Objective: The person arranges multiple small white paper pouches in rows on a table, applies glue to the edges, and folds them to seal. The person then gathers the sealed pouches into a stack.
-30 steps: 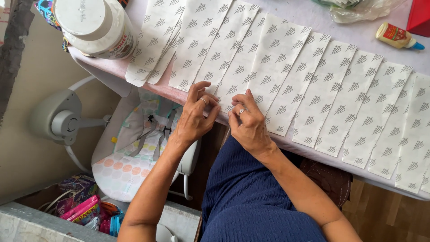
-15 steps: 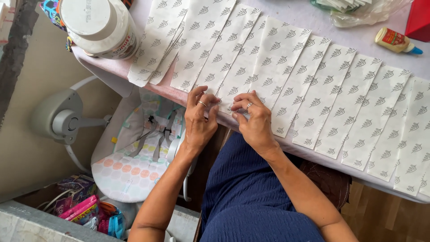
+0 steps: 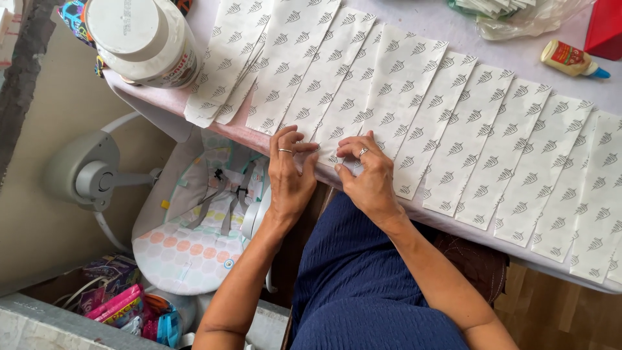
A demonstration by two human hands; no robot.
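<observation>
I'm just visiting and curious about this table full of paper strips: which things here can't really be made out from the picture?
All in the head view:
- Near end of the paper strip: covered by the left hand and right hand, so what the fingertips do there is hidden.
- Red box: cut off by the top right corner.
- Clear plastic bag: cut by the top edge, contents unclear.
- Floor clutter: too small and jumbled to identify.

1 head view, close, straight down over the table edge
</observation>
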